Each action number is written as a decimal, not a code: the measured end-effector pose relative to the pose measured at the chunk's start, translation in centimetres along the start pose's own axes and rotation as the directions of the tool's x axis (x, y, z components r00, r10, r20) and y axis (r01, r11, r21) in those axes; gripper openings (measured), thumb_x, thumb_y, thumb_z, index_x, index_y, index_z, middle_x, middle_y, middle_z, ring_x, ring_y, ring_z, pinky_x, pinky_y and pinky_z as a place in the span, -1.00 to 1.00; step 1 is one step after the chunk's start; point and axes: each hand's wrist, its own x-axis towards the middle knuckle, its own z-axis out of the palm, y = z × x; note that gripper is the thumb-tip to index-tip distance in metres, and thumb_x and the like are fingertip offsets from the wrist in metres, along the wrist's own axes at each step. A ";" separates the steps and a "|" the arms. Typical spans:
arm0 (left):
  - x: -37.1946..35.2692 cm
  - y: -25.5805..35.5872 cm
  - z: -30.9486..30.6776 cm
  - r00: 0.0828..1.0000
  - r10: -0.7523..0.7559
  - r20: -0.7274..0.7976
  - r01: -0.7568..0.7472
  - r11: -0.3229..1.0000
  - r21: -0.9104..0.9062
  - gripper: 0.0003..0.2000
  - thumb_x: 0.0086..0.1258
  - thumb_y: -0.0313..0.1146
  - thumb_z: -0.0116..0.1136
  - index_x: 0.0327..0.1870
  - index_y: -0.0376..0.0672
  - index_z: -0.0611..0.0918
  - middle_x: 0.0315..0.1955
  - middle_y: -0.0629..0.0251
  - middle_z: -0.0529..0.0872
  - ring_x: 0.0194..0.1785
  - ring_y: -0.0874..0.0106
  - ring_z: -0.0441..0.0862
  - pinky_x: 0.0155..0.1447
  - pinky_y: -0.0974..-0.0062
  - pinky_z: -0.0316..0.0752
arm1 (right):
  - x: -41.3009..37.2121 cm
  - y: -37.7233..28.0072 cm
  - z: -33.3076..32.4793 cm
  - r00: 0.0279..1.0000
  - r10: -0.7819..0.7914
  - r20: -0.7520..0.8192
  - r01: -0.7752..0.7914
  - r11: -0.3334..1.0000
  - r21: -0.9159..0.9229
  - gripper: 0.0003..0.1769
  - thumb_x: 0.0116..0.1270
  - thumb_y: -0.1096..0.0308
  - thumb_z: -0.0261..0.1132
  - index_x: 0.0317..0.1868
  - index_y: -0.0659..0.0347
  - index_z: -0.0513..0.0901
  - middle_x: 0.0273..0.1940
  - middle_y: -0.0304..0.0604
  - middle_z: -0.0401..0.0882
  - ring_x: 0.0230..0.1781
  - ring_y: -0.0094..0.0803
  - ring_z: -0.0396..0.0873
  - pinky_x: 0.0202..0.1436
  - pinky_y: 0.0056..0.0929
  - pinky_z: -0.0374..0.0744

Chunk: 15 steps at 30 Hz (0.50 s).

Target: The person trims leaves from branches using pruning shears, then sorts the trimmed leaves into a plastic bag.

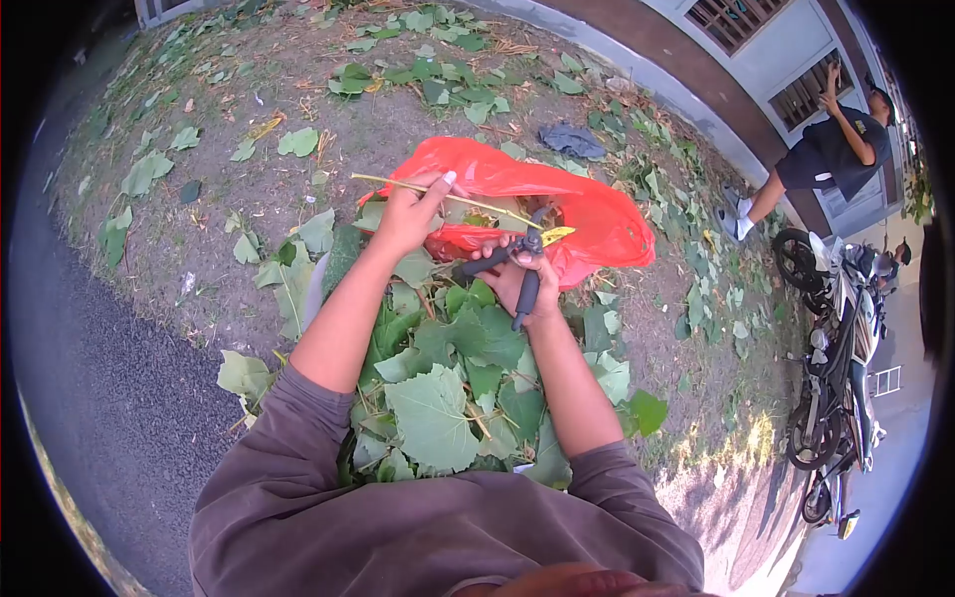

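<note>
My left hand (413, 212) is closed on a long thin green stem (477, 204), its fingers pinching it near the middle. The stem slants down to the right, toward the pruning shears (529, 284) that my right hand (517, 276) grips by their dark handles. At the head of the shears the stem's end overlaps the blades, and a small yellow leaf (558, 235) shows beside them. An open red plastic bag (597, 214) lies just beyond both hands, with some plant pieces inside. Below my hands spreads a pile of large green leaves (433, 413).
Cut leaves lie scattered over the dirt ground (234, 95). A dark crumpled cloth (571, 140) is beyond the bag. Asphalt (109, 398) runs along the left. At right stand a person (836, 149) with raised hands and parked motorcycles (836, 348), near a building wall (731, 60).
</note>
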 end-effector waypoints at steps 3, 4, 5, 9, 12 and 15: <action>0.0 -0.1 0.2 0.999 0.013 0.041 -0.013 1.000 0.000 -0.64 0.79 -0.14 0.10 -0.08 -0.23 0.80 -0.65 0.68 0.34 -0.61 0.78 0.14 -0.48 0.61 -0.02 | -0.4 0.0 -0.9 0.999 -0.029 0.027 0.025 0.990 0.136 -0.61 0.34 0.16 0.28 0.11 0.10 0.50 0.07 -0.01 0.57 0.32 -0.03 0.54 0.56 0.15 0.40; -0.2 0.2 0.4 0.998 -0.002 0.065 0.002 1.000 0.007 -0.64 0.79 -0.14 0.10 -0.08 -0.23 0.80 -0.65 0.68 0.34 -0.61 0.78 0.14 -0.48 0.61 -0.02 | -0.5 -0.1 -1.3 0.999 -0.044 0.008 0.042 0.987 0.154 -0.61 0.34 0.16 0.28 0.11 0.10 0.50 0.07 -0.01 0.57 0.32 -0.03 0.54 0.56 0.15 0.40; -0.3 0.6 0.5 0.997 -0.055 0.051 0.055 0.998 0.012 -0.64 0.80 -0.13 0.09 -0.07 -0.23 0.80 -0.66 0.69 0.33 -0.61 0.78 0.13 -0.49 0.61 -0.03 | -0.5 -0.1 -1.5 0.998 -0.046 0.039 0.040 0.991 0.129 -0.61 0.33 0.15 0.28 0.10 0.10 0.50 0.07 -0.01 0.57 0.30 -0.03 0.55 0.54 0.13 0.41; -0.5 1.0 1.1 0.994 -0.102 0.030 0.101 0.995 0.022 -0.63 0.81 -0.13 0.06 -0.03 -0.23 0.80 -0.67 0.70 0.30 -0.62 0.79 0.11 -0.49 0.61 -0.04 | -0.2 1.1 -2.2 0.994 -0.051 0.092 0.048 0.998 0.038 -0.67 0.38 0.20 0.24 0.08 0.10 0.47 0.05 -0.02 0.56 0.26 -0.05 0.56 0.53 0.08 0.40; -0.4 0.8 0.8 0.992 -0.112 0.051 0.110 0.993 0.045 -0.61 0.81 -0.10 0.05 -0.03 -0.25 0.78 -0.68 0.67 0.29 -0.63 0.77 0.11 -0.50 0.60 -0.02 | 0.0 1.5 -2.2 0.991 -0.088 0.106 0.087 0.996 0.009 -0.71 0.42 0.25 0.20 0.09 0.10 0.46 0.03 -0.03 0.56 0.23 -0.05 0.57 0.53 0.06 0.40; -0.3 0.8 0.9 0.986 -0.141 0.090 0.135 0.989 0.067 -0.61 0.81 -0.11 0.05 -0.01 -0.27 0.78 -0.68 0.66 0.29 -0.63 0.77 0.10 -0.50 0.60 -0.02 | 0.1 1.2 -2.3 0.993 -0.081 0.087 0.076 0.996 0.055 -0.70 0.42 0.24 0.21 0.09 0.10 0.46 0.02 -0.04 0.56 0.22 -0.04 0.58 0.54 0.05 0.40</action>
